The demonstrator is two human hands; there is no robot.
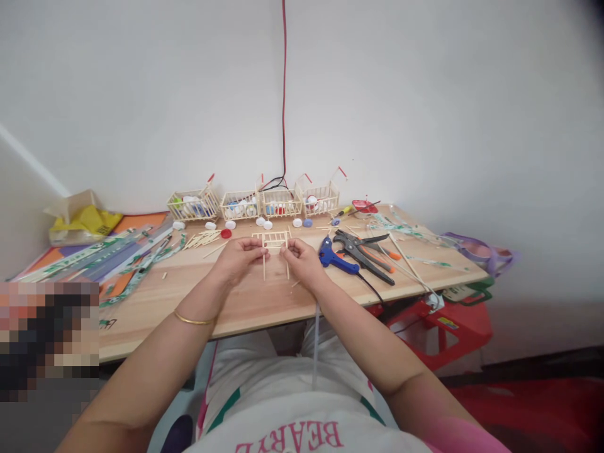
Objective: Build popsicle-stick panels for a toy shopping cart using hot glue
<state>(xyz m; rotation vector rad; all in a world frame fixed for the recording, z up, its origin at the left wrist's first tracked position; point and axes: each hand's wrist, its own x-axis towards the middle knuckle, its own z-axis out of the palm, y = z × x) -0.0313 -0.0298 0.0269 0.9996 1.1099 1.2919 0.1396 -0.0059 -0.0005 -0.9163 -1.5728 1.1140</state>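
A small ladder-like frame of thin wooden sticks (275,241) lies on the wooden table (236,302) between my two hands. My left hand (240,257) pinches its left upright, fingers curled round the stick. On the other side my right hand (300,258) pinches the right upright. Both wrists rest on the table top. The frame's two legs stick out toward me between the hands.
Several small stick baskets (280,202) holding bottle caps line the back edge by the wall. Loose caps and cut sticks (202,239) lie ahead. A blue glue gun (336,258) and pliers (363,251) sit right. Paper strips lie left; a red stool stands below right.
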